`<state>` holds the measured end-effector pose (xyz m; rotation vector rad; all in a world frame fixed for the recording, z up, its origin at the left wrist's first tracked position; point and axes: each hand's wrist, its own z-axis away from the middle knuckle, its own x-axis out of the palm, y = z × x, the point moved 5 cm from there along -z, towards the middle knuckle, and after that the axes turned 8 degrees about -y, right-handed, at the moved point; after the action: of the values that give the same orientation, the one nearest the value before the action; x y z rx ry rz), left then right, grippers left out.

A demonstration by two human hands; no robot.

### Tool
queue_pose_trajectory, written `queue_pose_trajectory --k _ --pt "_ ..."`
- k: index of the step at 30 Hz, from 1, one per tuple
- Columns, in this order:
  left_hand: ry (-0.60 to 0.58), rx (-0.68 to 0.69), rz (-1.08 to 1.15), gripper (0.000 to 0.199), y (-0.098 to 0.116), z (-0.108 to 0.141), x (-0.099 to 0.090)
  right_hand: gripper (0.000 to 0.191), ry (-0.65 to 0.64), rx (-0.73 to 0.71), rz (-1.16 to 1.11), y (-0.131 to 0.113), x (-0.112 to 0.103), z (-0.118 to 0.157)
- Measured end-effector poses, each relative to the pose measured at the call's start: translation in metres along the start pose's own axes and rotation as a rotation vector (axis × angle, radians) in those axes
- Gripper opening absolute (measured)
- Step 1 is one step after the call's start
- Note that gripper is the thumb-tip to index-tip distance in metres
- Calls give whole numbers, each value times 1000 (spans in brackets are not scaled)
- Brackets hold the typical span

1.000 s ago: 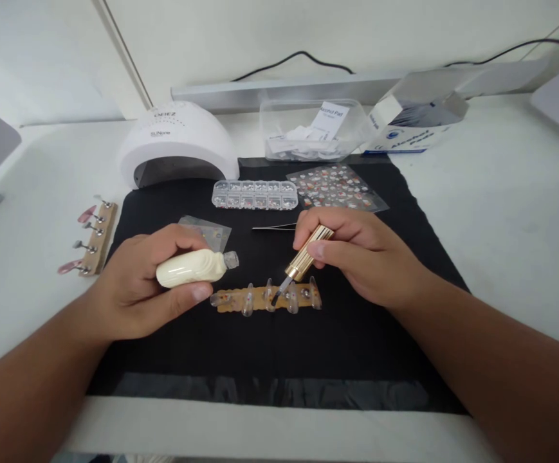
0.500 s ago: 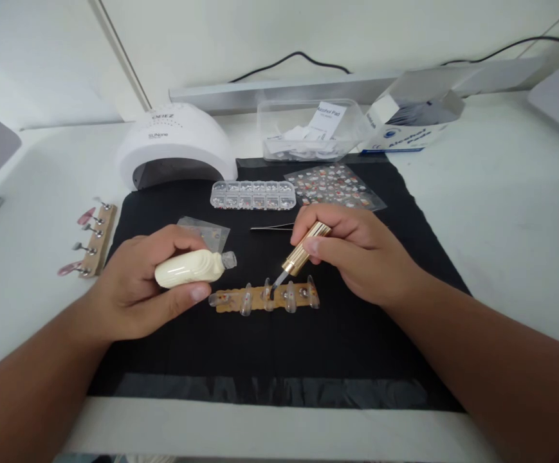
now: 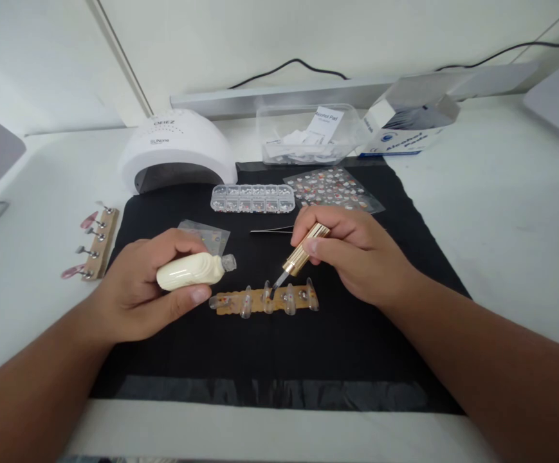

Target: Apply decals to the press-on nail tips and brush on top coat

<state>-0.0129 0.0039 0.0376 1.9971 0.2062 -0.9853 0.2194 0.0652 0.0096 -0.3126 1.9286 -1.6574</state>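
My left hand (image 3: 146,289) is closed around a cream nail polish bottle (image 3: 190,271), tilted on its side with its uncapped neck pointing right. Between the thumb and fingers of my right hand (image 3: 351,251) is a gold-capped nail polish brush (image 3: 303,253), its dark bristles slanting down. The bristle tip is at the middle one of several clear false nails (image 3: 268,299); whether it touches cannot be made out. These nails stand on a wavy-edged wooden holder (image 3: 257,301) on the black mat. Tweezers (image 3: 272,229) lie partly hidden behind my right fingers.
A white nail lamp (image 3: 177,145) stands back left. Behind the mat (image 3: 269,366) are a clear tub (image 3: 303,151) and an alcohol pad box (image 3: 404,132). A rhinestone case (image 3: 253,199), sticker sheet (image 3: 332,186) and small sheet (image 3: 206,236) lie around; another nail stand (image 3: 100,244) sits left.
The view has shifted slightly. Both hands keep their grips, and the brush tip stays by the middle false nail with hardly any movement.
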Motion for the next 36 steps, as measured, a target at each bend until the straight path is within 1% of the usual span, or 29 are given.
queue_pose_trajectory --k 4,7,9,13,16,18,20,23,25,27,31,34,36 --pt "-8 -1 10 15 0 -1 0 7 58 22 1 3 -5 -2" --pt "-6 6 7 15 0 0 0 8 25 8 -99 0 -4 -2" --pt "-4 9 2 16 0 0 0 6 -12 -17 -124 -3 -2 0" --pt "-14 10 -9 17 -1 0 0 7 -51 -60 -50 -6 2 2" --pt "-5 7 -3 16 -2 0 -1 9 -14 -41 12 -4 0 1" --pt "-11 8 22 16 -1 1 0 9 13 -32 15 -3 -2 0" --pt "-15 -13 49 15 0 3 1 8 18 -42 -11 -3 -3 0" --pt "-5 -75 61 13 2 6 2 7 -19 -74 -66 -5 -1 1" --pt "4 -91 44 12 3 7 2 6 -43 -80 -70 -6 1 2" --pt "3 -79 21 12 2 6 3 7 -37 -69 -45 -5 3 3" --pt "-9 18 -32 12 -1 2 2 9 41 -47 0 -2 -1 1" --pt "-5 59 -73 11 -2 1 1 9 64 -47 -30 -1 -4 0" --pt "-6 62 -83 10 -2 1 0 8 61 -49 -81 -1 -5 0"
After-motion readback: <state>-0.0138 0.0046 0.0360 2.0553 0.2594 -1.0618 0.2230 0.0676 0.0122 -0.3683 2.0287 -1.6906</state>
